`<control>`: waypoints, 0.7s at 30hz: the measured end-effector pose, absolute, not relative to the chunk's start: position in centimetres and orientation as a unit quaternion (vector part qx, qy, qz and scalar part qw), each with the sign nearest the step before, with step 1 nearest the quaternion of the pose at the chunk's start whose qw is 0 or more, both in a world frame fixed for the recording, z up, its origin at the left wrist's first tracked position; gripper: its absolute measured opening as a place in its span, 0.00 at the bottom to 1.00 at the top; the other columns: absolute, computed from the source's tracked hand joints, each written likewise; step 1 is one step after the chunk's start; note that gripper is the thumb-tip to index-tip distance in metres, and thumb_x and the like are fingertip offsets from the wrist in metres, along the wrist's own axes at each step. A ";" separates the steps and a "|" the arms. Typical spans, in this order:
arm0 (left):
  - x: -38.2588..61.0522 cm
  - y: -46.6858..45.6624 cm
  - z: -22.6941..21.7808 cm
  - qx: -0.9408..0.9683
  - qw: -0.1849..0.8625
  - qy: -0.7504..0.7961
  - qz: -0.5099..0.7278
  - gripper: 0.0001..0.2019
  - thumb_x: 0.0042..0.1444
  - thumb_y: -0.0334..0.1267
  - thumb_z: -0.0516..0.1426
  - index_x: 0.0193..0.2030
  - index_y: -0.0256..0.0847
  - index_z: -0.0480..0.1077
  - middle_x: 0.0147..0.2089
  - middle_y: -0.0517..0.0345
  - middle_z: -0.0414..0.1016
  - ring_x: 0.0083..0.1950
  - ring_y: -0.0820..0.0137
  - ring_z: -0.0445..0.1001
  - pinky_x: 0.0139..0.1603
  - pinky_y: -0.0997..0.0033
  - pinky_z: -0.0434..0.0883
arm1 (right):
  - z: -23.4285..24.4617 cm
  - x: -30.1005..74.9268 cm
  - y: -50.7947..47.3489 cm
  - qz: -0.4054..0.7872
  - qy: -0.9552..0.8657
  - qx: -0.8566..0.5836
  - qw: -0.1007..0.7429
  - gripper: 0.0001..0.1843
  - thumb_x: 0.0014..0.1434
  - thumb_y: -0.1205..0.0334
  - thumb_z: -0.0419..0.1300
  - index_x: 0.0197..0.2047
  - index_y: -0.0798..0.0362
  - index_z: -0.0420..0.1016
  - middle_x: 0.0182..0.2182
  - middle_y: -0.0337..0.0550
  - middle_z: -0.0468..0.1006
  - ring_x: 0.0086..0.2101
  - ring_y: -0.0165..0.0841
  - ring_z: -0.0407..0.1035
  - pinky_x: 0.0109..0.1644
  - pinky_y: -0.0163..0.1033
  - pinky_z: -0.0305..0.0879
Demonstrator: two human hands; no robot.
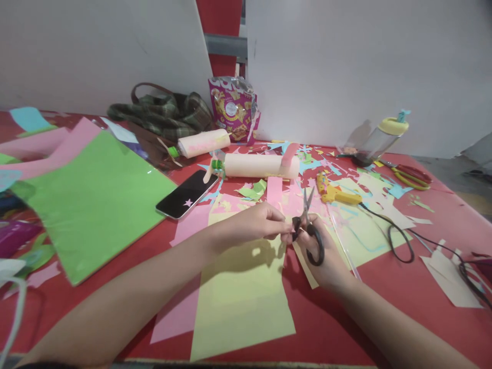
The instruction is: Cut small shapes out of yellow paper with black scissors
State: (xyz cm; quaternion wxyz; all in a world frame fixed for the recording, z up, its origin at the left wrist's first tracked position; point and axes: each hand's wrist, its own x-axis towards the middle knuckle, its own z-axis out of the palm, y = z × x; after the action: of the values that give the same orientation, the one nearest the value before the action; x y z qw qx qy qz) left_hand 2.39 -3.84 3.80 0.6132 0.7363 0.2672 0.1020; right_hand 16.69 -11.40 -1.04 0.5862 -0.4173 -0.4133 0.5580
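Observation:
My right hand [326,259] is closed round black-handled scissors [310,225], blades pointing up and away. My left hand [255,223] is pinched shut at its fingertips, right beside the scissor handles, on a small bit I cannot make out. Both hands hover over a pale yellow paper sheet [240,302] lying on pink paper [179,312]. A narrow yellow strip [305,266] lies under my right hand.
A red table [384,302] is strewn with coloured paper scraps. Green sheet [92,200] at left, phone [187,193], two paper-wrapped rolls [261,165], yellow glue gun [334,193] with black cord, second scissors [409,175], bottle [378,139], snack bag [234,107], plaid bag [165,114].

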 end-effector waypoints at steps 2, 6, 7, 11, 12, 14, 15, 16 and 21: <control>2.2 -3.7 3.6 0.760 0.594 0.259 0.054 0.14 0.49 0.41 0.49 0.19 0.35 0.64 0.18 0.64 0.55 0.20 0.80 0.52 0.21 0.77 0.50 | -1.0 16.7 -11.3 0.552 -0.406 -0.425 0.592 0.12 0.47 0.65 0.59 0.30 0.48 0.56 0.27 0.35 0.64 0.27 0.29 0.61 0.32 0.36 0.61; 2.1 -3.5 3.2 0.789 0.569 0.233 -0.021 0.13 0.49 0.40 0.48 0.20 0.35 0.63 0.17 0.65 0.51 0.18 0.80 0.49 0.18 0.77 0.48 | -1.0 16.8 -11.4 0.561 -0.401 -0.430 0.582 0.15 0.44 0.71 0.59 0.30 0.47 0.56 0.30 0.35 0.65 0.28 0.28 0.61 0.30 0.34 0.60; 2.1 -3.5 3.1 0.791 0.566 0.229 -0.030 0.13 0.49 0.41 0.48 0.20 0.35 0.62 0.17 0.65 0.50 0.18 0.81 0.48 0.18 0.77 0.47 | -1.1 16.8 -11.4 0.566 -0.402 -0.432 0.576 0.16 0.44 0.72 0.59 0.31 0.47 0.56 0.30 0.34 0.65 0.27 0.28 0.61 0.29 0.34 0.60; 2.2 -3.4 3.1 0.795 0.562 0.222 -0.047 0.13 0.49 0.42 0.48 0.21 0.36 0.62 0.17 0.65 0.49 0.17 0.81 0.47 0.17 0.78 0.46 | -1.1 16.7 -11.5 0.576 -0.406 -0.437 0.560 0.17 0.44 0.74 0.58 0.31 0.47 0.55 0.28 0.32 0.64 0.25 0.26 0.61 0.27 0.33 0.59; 2.2 -3.4 3.1 0.796 0.561 0.222 -0.049 0.14 0.50 0.43 0.48 0.21 0.36 0.62 0.18 0.65 0.49 0.17 0.81 0.47 0.17 0.78 0.46 | -1.1 16.7 -11.5 0.573 -0.408 -0.439 0.559 0.17 0.44 0.74 0.58 0.31 0.47 0.55 0.28 0.32 0.64 0.25 0.26 0.61 0.27 0.33 0.59; 2.2 -3.4 3.1 0.798 0.559 0.221 -0.051 0.14 0.50 0.43 0.47 0.21 0.36 0.62 0.17 0.65 0.49 0.17 0.81 0.47 0.16 0.78 0.46 | -1.1 16.7 -11.4 0.564 -0.411 -0.446 0.560 0.17 0.43 0.74 0.58 0.30 0.48 0.55 0.29 0.33 0.64 0.25 0.26 0.61 0.27 0.32 0.59; 2.1 -3.3 3.1 0.799 0.558 0.220 -0.051 0.14 0.50 0.43 0.47 0.21 0.36 0.62 0.17 0.65 0.49 0.17 0.81 0.47 0.16 0.78 0.46 | -1.1 16.7 -11.4 0.560 -0.412 -0.450 0.560 0.16 0.43 0.74 0.58 0.30 0.48 0.55 0.29 0.33 0.65 0.24 0.26 0.61 0.27 0.32 0.59; 2.1 -3.2 3.0 0.800 0.556 0.219 -0.051 0.14 0.51 0.43 0.46 0.21 0.36 0.62 0.18 0.65 0.49 0.17 0.81 0.47 0.17 0.78 0.46 | -1.1 16.7 -11.4 0.555 -0.412 -0.455 0.561 0.16 0.43 0.74 0.58 0.30 0.48 0.55 0.29 0.33 0.65 0.24 0.25 0.60 0.27 0.31 0.58; 2.2 -3.1 3.1 0.802 0.547 0.239 -0.033 0.12 0.50 0.40 0.46 0.23 0.37 0.65 0.20 0.64 0.55 0.20 0.79 0.53 0.19 0.79 0.51 | -0.9 16.7 -11.4 0.551 -0.415 -0.464 0.557 0.16 0.43 0.73 0.58 0.30 0.48 0.54 0.28 0.32 0.65 0.23 0.24 0.59 0.24 0.30 0.55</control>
State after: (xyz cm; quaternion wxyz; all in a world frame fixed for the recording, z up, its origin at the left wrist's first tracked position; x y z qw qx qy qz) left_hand 2.17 -3.06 3.14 0.5471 0.8017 0.2386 -0.0329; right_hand 16.68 -11.43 -0.92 0.5566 -0.4640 -0.4145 0.5505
